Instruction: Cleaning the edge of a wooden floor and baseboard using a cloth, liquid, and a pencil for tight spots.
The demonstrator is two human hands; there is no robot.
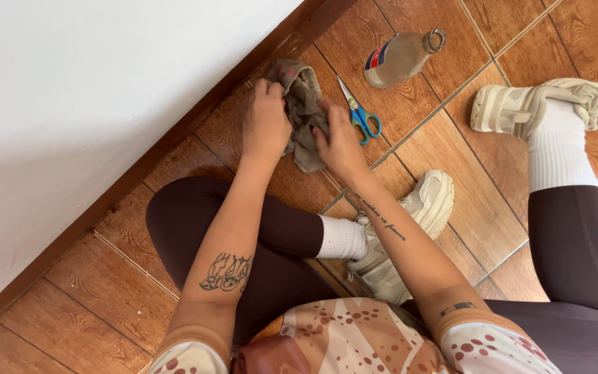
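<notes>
Cloth (304, 114) — a crumpled brown-grey rag — lies on the tiled floor (444, 145) by the baseboard, its long axis running away from the person. Left hand (266, 125) and right hand (337, 142) pinch opposite sides; scissors (360, 112) lie just right.

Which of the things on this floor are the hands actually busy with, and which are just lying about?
In hand:
- crumpled grey-brown cloth, gripped by the left hand and the right hand, close to the brown skirting board

Lying about:
- blue-handled scissors, on the tiles just beside the right hand, untouched
- clear plastic bottle, on its side farther off
</notes>
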